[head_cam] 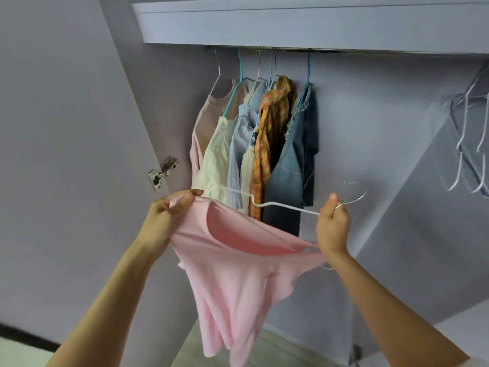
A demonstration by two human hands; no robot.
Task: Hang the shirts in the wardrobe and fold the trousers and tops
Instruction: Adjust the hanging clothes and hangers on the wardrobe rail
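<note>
Fingers of the left hand (pixel 169 210) pinch the pink shirt (pixel 232 274) collar mid-frame; right hand (pixel 332 221) grips the white hanger (pixel 285 205); fabric hangs limp.

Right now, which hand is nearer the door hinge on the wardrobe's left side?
Left. The left hand grips the pink top just below and right of the hinge; the right hand holds the white hanger far across to the right.

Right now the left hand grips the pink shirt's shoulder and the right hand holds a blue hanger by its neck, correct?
Not quite: the hanger is white, not blue, as the head view shows. The left hand does grip the pink shirt, and the right hand holds the hanger's neck.
</note>
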